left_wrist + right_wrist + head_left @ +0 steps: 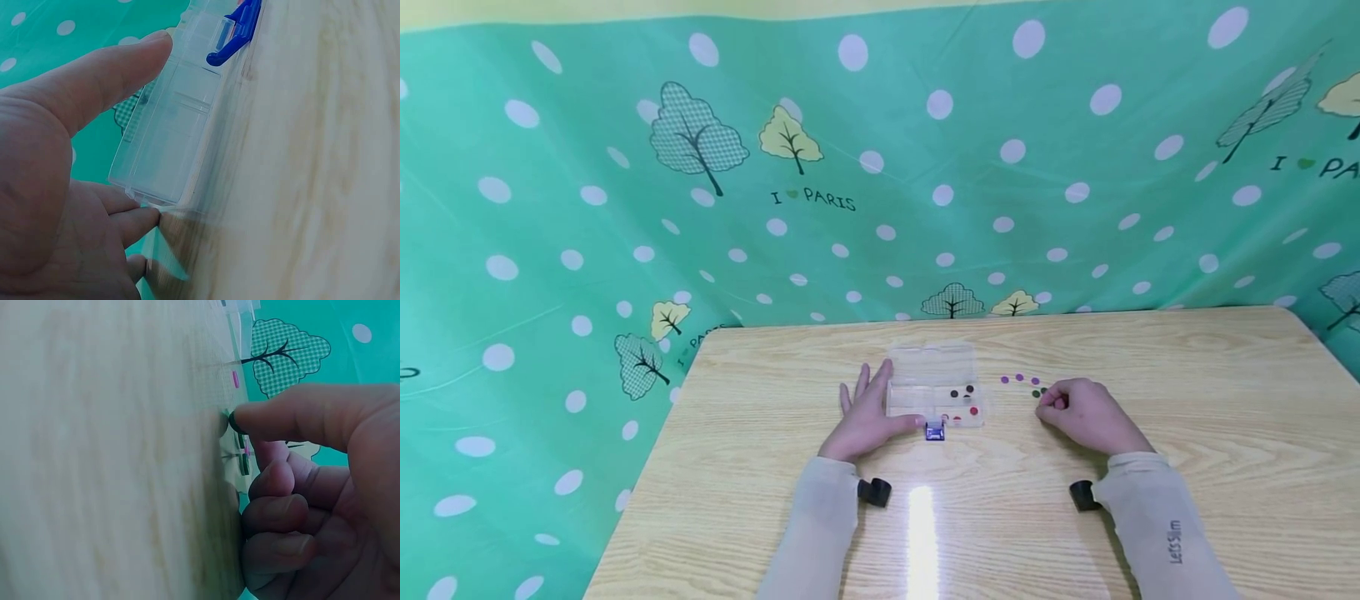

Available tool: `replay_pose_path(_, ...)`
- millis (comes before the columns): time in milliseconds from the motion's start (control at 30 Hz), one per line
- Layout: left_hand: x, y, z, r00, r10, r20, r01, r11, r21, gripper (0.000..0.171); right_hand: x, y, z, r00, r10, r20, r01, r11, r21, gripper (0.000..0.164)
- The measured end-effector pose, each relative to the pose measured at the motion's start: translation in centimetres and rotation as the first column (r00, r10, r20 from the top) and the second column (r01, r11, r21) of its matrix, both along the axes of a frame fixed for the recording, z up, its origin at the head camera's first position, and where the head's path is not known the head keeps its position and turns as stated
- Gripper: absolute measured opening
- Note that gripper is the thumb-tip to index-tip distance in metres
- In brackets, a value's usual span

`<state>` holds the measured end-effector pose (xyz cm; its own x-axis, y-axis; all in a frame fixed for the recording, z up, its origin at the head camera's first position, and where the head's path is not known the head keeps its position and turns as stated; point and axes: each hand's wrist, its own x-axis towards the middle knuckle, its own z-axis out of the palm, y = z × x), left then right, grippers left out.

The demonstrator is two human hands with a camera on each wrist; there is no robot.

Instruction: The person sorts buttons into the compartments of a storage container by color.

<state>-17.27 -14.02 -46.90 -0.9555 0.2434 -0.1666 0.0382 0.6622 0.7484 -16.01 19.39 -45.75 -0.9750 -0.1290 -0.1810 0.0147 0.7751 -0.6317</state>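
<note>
At the bottom of the head view, two pale sleeves reach up over a wooden table, each with a small black wrist camera.

Right of centre, the right hand has its fingers bent and appears to pinch a dark green disc, which the right wrist view shows at the thumb tip. Left of centre, the left hand is spread around the left end of a clear plastic box, thumb straight along the front edge near the blue latch; it steadies more than grips.

The box sits at mid-frame, its lid laid back, open. Red discs lie in its lower right part and black discs just above them.

Right of the box, green discs lie beside the right hand, with three purple discs a little farther up.

Judging by this, the work is partway: red and black are boxed, green is in hand, purple remains outside, and the lid is not yet shut.

Behind the table hangs a green dotted cloth.
</note>
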Motion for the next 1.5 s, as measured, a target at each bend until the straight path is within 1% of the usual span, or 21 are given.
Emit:
replay_pose_path(200,0.0,0.0,0.0,1.000,0.012,0.010,-0.012,1.000,0.010,0.115,0.1,-0.1,0.0,1.000,-0.015,0.005,0.015,1.000,-0.012,0.011)
replay_pose_path(633,0.0,0.0,-0.1,1.000,-0.008,-0.008,0.008,1.000,0.002,0.114,0.0,-0.2,0.2,0.999,-0.013,-0.033,0.012,1.000,-0.022,0.015)
replay_pose_path(1000,-0.1,0.0,-0.1,1.000,-0.009,-0.009,0.009,1.000,0.006,0.115,-0.1,-0.9,0.3,0.999,-0.032,-0.037,0.031,0.999,-0.034,0.016)
replay_pose_path(1267,0.0,0.0,-0.1,1.000,-0.001,0.005,0.000,1.000,0.017,0.115,-0.2,-1.6,0.4,0.998,-0.039,-0.048,0.037,0.999,-0.037,0.012)
replay_pose_path(1500,0.0,0.0,0.0,1.000,0.003,0.006,-0.003,1.000,0.014,0.115,-0.4,-2.2,0.5,0.998,-0.015,-0.059,0.013,0.999,-0.043,0.006)
